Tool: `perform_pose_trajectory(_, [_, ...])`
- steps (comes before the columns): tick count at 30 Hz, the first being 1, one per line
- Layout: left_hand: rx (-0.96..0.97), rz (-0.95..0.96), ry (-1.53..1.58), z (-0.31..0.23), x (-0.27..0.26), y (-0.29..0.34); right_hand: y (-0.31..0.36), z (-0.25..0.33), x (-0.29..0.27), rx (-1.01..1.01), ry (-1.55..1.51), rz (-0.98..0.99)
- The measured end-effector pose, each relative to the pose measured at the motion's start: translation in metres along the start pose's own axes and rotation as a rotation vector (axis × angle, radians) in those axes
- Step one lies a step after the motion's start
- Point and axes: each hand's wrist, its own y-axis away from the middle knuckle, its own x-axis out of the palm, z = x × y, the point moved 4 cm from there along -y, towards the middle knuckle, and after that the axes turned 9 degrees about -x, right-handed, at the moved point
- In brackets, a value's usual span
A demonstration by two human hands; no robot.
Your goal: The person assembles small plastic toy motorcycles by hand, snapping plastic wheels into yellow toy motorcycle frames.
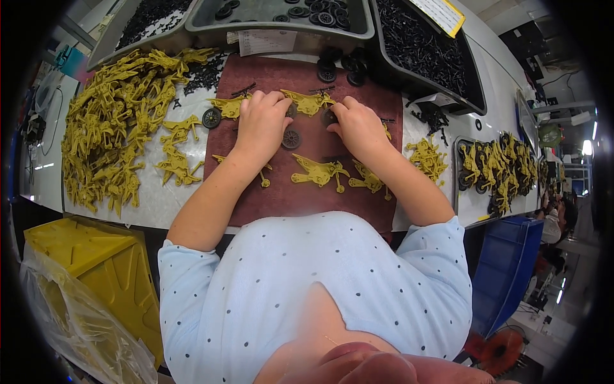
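My left hand [261, 121] is closed at a small black wheel [291, 111], whose edge shows past the fingertips. A yellow plastic frame [227, 107] with a black wheel [211, 118] at its left end lies partly under that hand. My right hand [359, 128] pinches another black wheel [329, 118] between thumb and fingers, just below a yellow frame [309, 102] with a thin black rod at its top. Between the hands a loose wheel [291, 139] lies flat on the dark red cloth [281, 198]. Nearer me rest more yellow frames [318, 171], one partly hidden by my left forearm.
A big heap of yellow frames [109, 121] covers the table's left. Behind the cloth stand a grey tray of wheels [364, 29] and a bin of small black parts [416, 51]. At right a tray [460, 163] holds partly assembled pieces. Yellow [89, 256] and blue crates [505, 269] flank me.
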Motion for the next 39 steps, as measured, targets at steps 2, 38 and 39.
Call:
perform_pose_trajectory(2, [-0.003, -0.005, -0.002, 0.001, 0.0, 0.0, -0.002, 0.007, -0.007, -0.038, 0.019, -0.075])
perform_pose_trajectory(38, [-0.251, 0.207, -0.197, -0.053, 0.048, -0.12, 0.112, -0.05, -0.039, 0.318, -0.384, -0.237])
perform_pose_trajectory(39, [-0.261, 0.213, -0.198, -0.052, 0.043, -0.12, 0.112, -0.047, -0.036, 0.303, -0.385, -0.226])
